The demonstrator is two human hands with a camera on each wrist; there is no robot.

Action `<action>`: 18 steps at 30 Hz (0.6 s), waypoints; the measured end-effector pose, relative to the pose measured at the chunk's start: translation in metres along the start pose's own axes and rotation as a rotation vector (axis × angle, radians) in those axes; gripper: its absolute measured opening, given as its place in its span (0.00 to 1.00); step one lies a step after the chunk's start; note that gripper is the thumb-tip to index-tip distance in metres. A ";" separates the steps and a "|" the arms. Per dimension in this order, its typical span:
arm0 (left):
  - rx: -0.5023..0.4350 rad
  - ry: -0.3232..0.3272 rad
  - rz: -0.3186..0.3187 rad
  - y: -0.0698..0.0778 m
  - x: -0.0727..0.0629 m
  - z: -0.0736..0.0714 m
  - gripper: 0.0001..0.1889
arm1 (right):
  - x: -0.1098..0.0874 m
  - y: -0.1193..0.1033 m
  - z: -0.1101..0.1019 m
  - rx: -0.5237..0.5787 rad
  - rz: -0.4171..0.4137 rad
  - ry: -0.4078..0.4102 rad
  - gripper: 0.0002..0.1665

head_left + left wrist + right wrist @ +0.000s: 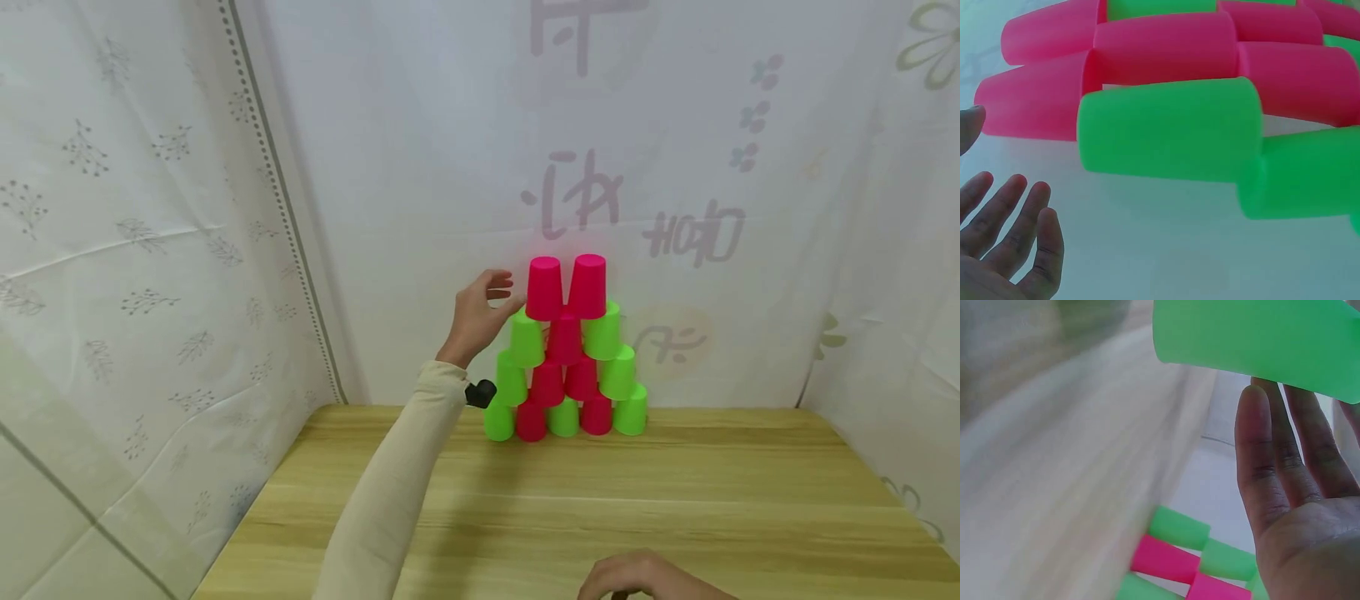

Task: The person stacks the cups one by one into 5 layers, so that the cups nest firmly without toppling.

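Observation:
Several pink and green cups stand upside down in a stepped stack. Two pink cups, the left one (543, 287) and the right one (588, 286), form its top row. Beside the left top cup is my left hand (480, 312), fingers spread and thumb pointing at that cup; whether the thumb touches it I cannot tell. Low in the head view, my right hand (652, 575) is partly cut off by the frame. The right wrist view shows it holding a green cup (1254, 337), fingers reaching behind it and thumb out of sight.
The stack stands near the back of a wooden table (675, 500). Behind it hangs a pale printed cloth (420, 167), with more patterned cloth (150, 250) along the sides. A green cup (632, 410) ends the bottom row on the right.

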State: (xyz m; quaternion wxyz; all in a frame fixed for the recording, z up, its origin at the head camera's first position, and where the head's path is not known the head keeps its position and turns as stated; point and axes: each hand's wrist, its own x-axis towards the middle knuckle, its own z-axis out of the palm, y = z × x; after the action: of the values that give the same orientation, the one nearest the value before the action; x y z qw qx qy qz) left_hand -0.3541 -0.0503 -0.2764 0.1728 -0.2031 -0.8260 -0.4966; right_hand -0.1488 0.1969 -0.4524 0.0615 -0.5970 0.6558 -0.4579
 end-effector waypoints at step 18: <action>-0.057 -0.050 0.033 -0.046 -0.096 0.012 0.19 | 0.027 -0.025 -0.062 0.199 0.301 -0.005 0.25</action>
State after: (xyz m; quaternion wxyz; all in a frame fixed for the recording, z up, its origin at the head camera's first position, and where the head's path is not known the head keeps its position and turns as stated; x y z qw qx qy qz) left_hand -0.2967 -0.0754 -0.3630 0.1544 -0.2337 -0.8121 -0.5119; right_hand -0.1773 0.2102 -0.3869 0.1898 -0.4840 0.6891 -0.5049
